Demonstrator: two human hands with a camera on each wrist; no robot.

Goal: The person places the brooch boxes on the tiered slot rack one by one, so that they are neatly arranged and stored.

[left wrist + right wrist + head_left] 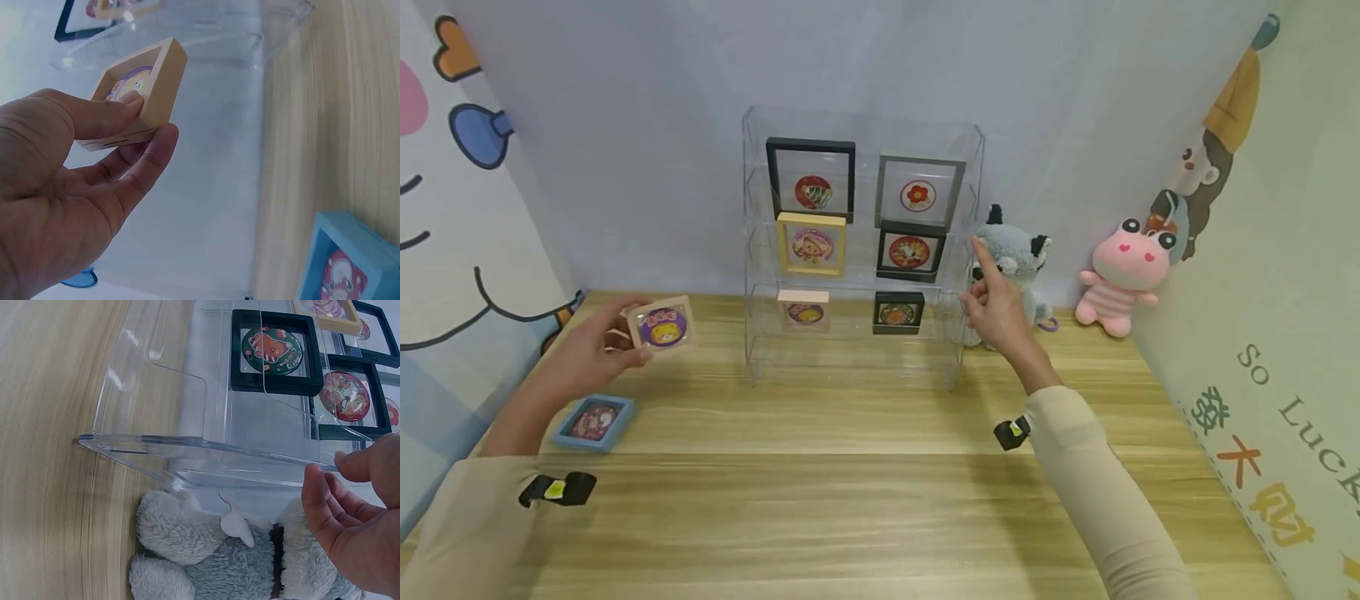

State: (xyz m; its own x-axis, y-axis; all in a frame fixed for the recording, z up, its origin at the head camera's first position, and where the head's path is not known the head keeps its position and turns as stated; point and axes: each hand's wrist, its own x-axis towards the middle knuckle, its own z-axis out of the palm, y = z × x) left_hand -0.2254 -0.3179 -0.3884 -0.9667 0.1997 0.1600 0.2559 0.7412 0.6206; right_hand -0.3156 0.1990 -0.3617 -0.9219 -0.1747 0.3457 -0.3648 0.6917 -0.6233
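Observation:
My left hand (591,346) pinches a small pale wooden frame (662,327) with a yellow bear on a purple disc. In the left wrist view the thumb lies on its front edge, fingers beneath. A clear display rack (850,379) stands in the middle of the table. My right hand (996,312) is at its right side; in the right wrist view, thumb and fingers stand either side of the clear side panel (237,450). Framed badges fill its tiers in pairs, including a black frame (811,143) at top left and a pink frame (803,297) at lower left.
A blue frame (595,423) lies on the wooden table (820,500), below my left hand. Behind my right hand sits a grey plush toy (1007,242); a pink plush toy (1120,279) is farther right. Printed panels stand on both sides.

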